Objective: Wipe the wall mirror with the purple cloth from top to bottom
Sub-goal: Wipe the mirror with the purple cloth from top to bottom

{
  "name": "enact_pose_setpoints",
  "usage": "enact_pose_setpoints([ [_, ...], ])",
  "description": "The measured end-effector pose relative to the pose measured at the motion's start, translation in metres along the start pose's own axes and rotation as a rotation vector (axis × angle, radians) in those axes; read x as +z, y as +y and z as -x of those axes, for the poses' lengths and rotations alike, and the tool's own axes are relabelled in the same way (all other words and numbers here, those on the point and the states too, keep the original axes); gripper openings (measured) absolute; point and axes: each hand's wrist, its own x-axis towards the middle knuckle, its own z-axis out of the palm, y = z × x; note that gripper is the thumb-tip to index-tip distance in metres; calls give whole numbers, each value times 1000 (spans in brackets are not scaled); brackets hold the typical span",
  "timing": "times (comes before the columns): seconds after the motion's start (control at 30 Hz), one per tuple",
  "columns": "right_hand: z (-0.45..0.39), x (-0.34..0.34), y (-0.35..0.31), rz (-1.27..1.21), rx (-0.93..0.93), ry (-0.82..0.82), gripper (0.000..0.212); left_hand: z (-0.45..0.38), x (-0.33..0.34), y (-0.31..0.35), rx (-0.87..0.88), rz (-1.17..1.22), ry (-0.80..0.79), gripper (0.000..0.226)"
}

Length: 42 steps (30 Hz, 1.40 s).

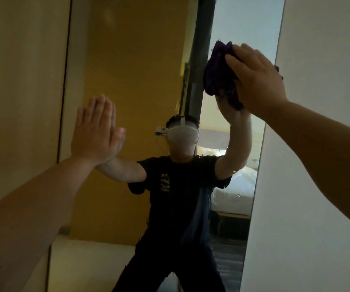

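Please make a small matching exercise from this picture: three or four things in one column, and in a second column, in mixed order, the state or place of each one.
Column one:
1. left hand
2. right hand
3. purple cloth
4. white wall

Column two:
A. bunched up, pressed on the glass near the mirror's right edge
B. flat, fingers straight, against the wall mirror
C. borders the mirror on the right
D. raised high, holds the cloth to the glass

Pairs: 1-B, 2-D, 3-A, 4-C
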Motion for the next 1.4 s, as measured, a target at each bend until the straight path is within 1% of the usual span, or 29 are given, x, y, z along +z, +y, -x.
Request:
enact_pose_setpoints([
  [0.13,-25,-3,18,7,43,16,40,0,-4,1,-10,0,21,75],
  [0.2,-29,2,24,9,58,-21,40,0,-3,1,-8,-8,34,75],
  [0.27,-24,11,26,-12,98,-55,41,2,-3,1,1,-2,52,74],
  [0.4,0,24,17,-95,156,-7,40,2,0,2,21,24,90,73],
  [0.53,50,30,-16,-139,68,3,41,2,-2,4,-2,23,85,73],
  [0.63,115,38,-56,-154,-18,-47,50,2,-8,6,-16,46,67,73],
  [0.8,223,54,-117,-221,-134,-91,48,2,-10,6,-12,42,56,74],
  [0.87,243,59,-127,-223,-153,-117,50,1,-10,7,-19,50,60,74],
  [0.93,248,58,-131,-222,-156,-127,47,2,-11,7,-23,56,58,74],
  [1.0,249,57,-130,-236,-170,-152,50,2,-10,6,-17,43,61,74],
  [1.1,231,49,-117,-311,-156,-147,61,2,-10,5,-19,29,55,74],
  [1.17,193,37,-100,-346,-63,-85,67,2,-10,5,-29,22,48,74],
  [1.2,166,31,-88,-339,-7,-39,67,2,-11,5,-29,13,48,74],
  [1.23,137,25,-77,-321,47,21,62,2,-10,5,-28,5,47,74],
  [1.3,76,17,-52,-275,155,136,45,1,-7,3,-31,-12,48,74],
  [1.33,47,15,-40,-266,211,168,40,1,-4,2,-27,-29,50,73],
  [1.4,-5,14,-17,-229,258,196,40,0,1,0,-8,-56,59,73],
])
